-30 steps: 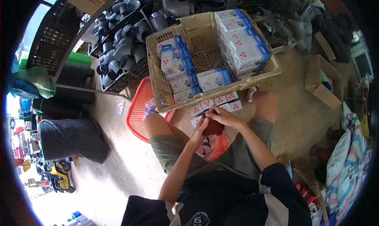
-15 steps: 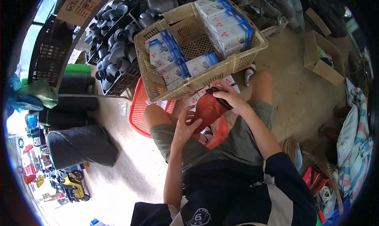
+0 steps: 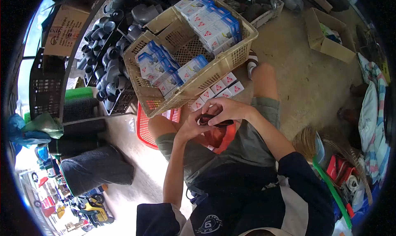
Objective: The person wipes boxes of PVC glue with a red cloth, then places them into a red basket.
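My left hand (image 3: 192, 125) and my right hand (image 3: 232, 109) meet in front of my lap, fingers curled round a dark reddish-brown pouch (image 3: 220, 123). Its dark rim shows between the thumbs, and the fingers cover most of the rest. Just beneath, an orange-red bag (image 3: 226, 140) hangs between my knees. Past my fingertips, several small white boxes with red marks (image 3: 218, 87) stand in rows by the near side of a tan plastic crate (image 3: 198, 87).
Inside the crate are stacks of blue-and-white boxes (image 3: 210, 27). A red basket (image 3: 146, 130) sits by my left knee. Grey pipe fittings (image 3: 111, 58) fill black crates at the left. An open cardboard box (image 3: 336, 48) stands on the right, with a broom (image 3: 304, 141) nearer me.
My hands have come together, and the pouch, spread out before, is now gathered between them. The camera view has shifted, so the crate appears farther left.
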Motion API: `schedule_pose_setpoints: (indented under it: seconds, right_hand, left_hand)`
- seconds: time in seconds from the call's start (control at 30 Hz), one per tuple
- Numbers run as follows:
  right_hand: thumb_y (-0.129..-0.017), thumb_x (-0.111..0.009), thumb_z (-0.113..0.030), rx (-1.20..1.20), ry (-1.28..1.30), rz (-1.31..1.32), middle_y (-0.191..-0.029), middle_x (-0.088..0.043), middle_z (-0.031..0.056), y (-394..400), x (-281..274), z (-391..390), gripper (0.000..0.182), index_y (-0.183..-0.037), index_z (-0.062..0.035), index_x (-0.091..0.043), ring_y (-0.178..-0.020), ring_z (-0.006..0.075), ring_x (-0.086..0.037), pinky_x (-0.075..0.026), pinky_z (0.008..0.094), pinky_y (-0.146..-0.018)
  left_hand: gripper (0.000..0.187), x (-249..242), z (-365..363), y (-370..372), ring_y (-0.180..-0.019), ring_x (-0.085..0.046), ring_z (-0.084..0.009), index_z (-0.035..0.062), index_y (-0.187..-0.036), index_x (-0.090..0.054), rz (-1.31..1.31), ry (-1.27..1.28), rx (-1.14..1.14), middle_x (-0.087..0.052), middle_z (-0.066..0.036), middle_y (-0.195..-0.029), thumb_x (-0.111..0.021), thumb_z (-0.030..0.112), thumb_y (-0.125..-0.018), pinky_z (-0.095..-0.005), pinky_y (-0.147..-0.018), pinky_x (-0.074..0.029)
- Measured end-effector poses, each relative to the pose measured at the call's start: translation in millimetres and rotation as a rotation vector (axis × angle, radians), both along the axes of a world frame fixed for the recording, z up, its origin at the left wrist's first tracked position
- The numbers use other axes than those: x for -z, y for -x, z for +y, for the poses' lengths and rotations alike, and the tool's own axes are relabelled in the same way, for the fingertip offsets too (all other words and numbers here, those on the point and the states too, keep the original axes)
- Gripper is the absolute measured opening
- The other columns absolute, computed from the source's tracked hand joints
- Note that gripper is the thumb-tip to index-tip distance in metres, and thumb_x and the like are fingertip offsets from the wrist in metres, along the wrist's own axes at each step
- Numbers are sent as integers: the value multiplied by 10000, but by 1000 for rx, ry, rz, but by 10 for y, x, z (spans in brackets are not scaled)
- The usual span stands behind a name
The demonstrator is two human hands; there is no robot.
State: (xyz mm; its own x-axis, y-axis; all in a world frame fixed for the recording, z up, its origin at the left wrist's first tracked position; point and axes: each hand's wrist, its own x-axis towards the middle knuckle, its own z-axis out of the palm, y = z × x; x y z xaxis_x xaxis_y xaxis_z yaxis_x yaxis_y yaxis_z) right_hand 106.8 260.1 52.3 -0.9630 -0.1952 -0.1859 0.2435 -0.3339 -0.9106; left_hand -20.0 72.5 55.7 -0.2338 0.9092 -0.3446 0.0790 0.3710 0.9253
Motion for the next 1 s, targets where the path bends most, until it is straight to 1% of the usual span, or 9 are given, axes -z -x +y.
schedule_pose_setpoints:
  seconds: [0.13, 0.3, 0.43, 0.53, 0.57, 0.67, 0.83, 0.9, 1.0]
  right_hand:
    - [-786, -821, -158, 132, -79, 51, -938, -668, 44, 17, 96, 103, 391, -1124, -61, -652, -894, 116, -605, -480, 278, -813]
    - [-792, -817, -159, 145, -25, -45, -922, -676, 25, -1, 21, 236, 413, -1168, -94, -658, -872, 98, -607, -469, 267, -771]
    - [-848, -773, -184, 192, 359, 42, -1037, -676, 51, -43, 172, 212, 459, -1257, -76, -597, -956, 107, -606, -473, 272, -841]
    - [-896, -726, -199, 215, 743, 108, -1192, -643, 71, -46, 90, 132, 515, -1350, -55, -528, -1076, 126, -594, -467, 283, -924]
    - [-914, -706, -206, 185, 823, 112, -1240, -623, 73, -34, 89, 87, 526, -1375, -50, -507, -1119, 134, -583, -461, 287, -952]
    - [-940, -678, -236, 85, 590, 1, -1329, -576, 60, -55, 166, 112, 558, -1426, -57, -470, -1186, 141, -560, -457, 298, -982]
    - [-930, -693, -287, 160, 165, -111, -1136, -667, 7, 98, 271, 58, 486, -1343, -61, -570, -1002, 100, -619, -493, 273, -871]
    - [-920, -707, -296, 215, 76, -126, -1094, -661, 9, 100, 236, 75, 464, -1294, -41, -607, -1000, 81, -593, -481, 246, -841]
    - [-930, -694, -328, 297, 33, -129, -1137, -646, 20, 78, 172, 117, 508, -1324, -27, -581, -1059, 82, -572, -470, 239, -861]
  left_hand:
    - [463, 23, -1, -125, -944, -670, -162, -13, -1183, -637, 5, -14, -138, -709, -74, -1008, -802, 153, -783, -314, -821, -542]
    - [349, -107, -97, -57, -811, -647, -139, -18, -1102, -673, 310, -23, -82, -702, -91, -906, -775, 145, -810, -300, -737, -528]
    - [353, -446, 39, -136, -866, -625, -139, -21, -1130, -651, 787, -335, -54, -680, -116, -947, -753, 121, -822, -298, -797, -509]
    - [379, -667, 68, -252, -999, -601, -165, -17, -1206, -597, 286, -68, -322, -659, -133, -1075, -706, 122, -870, -321, -898, -480]
    - [378, -615, 81, -254, -1025, -590, -169, -19, -1226, -578, 293, -124, -451, -649, -131, -1104, -682, 125, -892, -324, -914, -471]
    - [349, -381, 136, -146, -1059, -576, -170, -32, -1281, -525, 209, -242, -747, -628, -109, -1165, -573, 143, -982, -311, -927, -464]
    - [364, -477, 67, -112, -1074, -585, -173, -40, -1276, -526, 19, -165, -741, -630, -123, -1171, -600, 146, -973, -312, -938, -474]
    - [368, -488, -21, -135, -1081, -594, -177, -39, -1273, -534, -226, -197, -744, -636, -123, -1171, -619, 136, -960, -320, -941, -481]
    - [405, -359, -164, -128, -1097, -600, -183, -38, -1299, -523, -145, -152, -709, -628, -122, -1203, -639, 97, -936, -328, -960, -484]
